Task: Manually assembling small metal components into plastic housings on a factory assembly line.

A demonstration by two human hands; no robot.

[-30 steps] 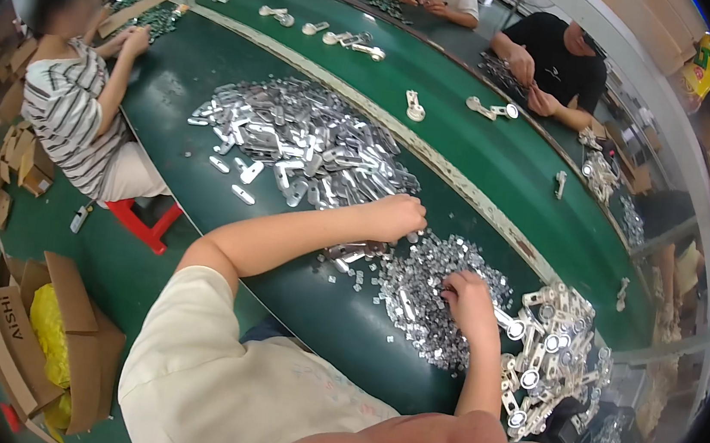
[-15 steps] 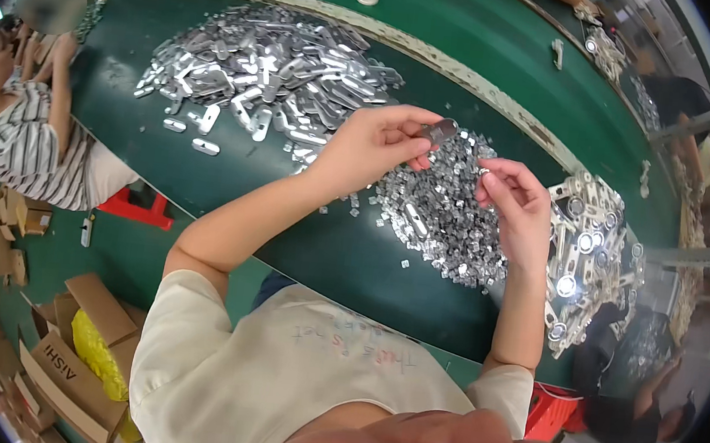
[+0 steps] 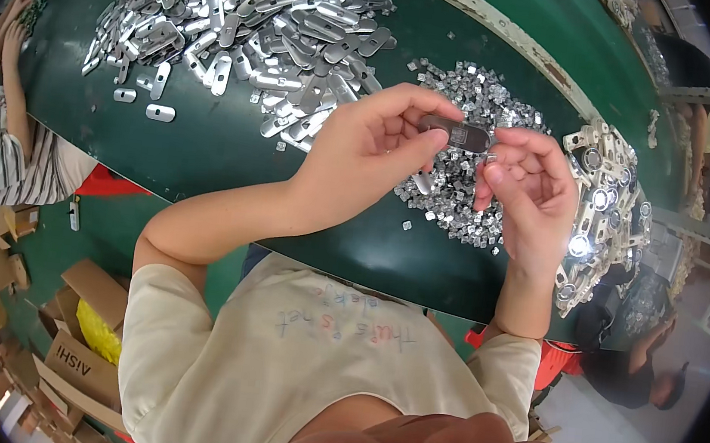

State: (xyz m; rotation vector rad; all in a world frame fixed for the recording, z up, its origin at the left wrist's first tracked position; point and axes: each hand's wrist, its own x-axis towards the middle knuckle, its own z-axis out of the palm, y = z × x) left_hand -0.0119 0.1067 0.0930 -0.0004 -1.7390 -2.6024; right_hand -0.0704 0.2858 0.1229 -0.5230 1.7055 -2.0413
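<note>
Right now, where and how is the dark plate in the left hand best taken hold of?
The plate is probably best held by its rounded right end, coming from the right, across the long edges: the left hand pinches the other end, so this one sticks out. The right hand is close, but the shiny bit it holds may hinder.

On the dark green table (image 3: 225, 143), silver oblong plates (image 3: 245, 28) form a wide pile at far left. To their right lie small metal pieces (image 3: 454, 184), then cream-coloured parts (image 3: 602, 213) at the right.
</note>
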